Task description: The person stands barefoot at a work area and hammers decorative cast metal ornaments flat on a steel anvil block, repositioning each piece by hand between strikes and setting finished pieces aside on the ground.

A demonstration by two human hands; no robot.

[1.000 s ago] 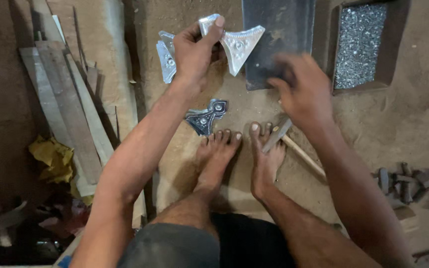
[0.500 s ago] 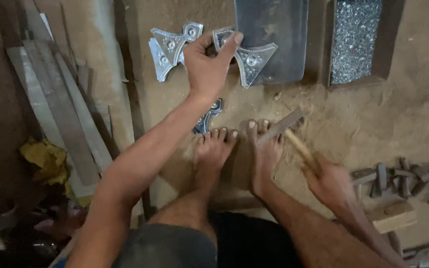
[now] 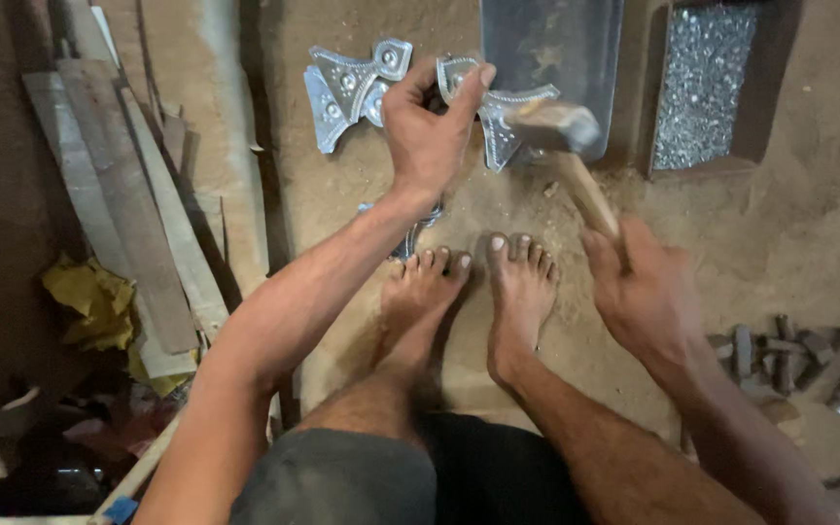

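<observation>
Upper centre: left hand [image 3: 427, 136] pinching embossed metal piece [image 3: 498, 122] flat; right hand [image 3: 648, 292] clenched around raised hammer [image 3: 566, 146]. Second piece [image 3: 347, 87] untouched; nailing seemingly pending.

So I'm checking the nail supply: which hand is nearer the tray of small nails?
Right. The right hand grips the hammer below and just left of the tray of small nails; the left hand is farther left, on the embossed metal piece.

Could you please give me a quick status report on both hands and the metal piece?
Left hand pinching embossed metal bracket flat on the sandy floor. Right hand gripping hammer, head above bracket. Second bracket alongside, apart. Bare toes close below.
</observation>
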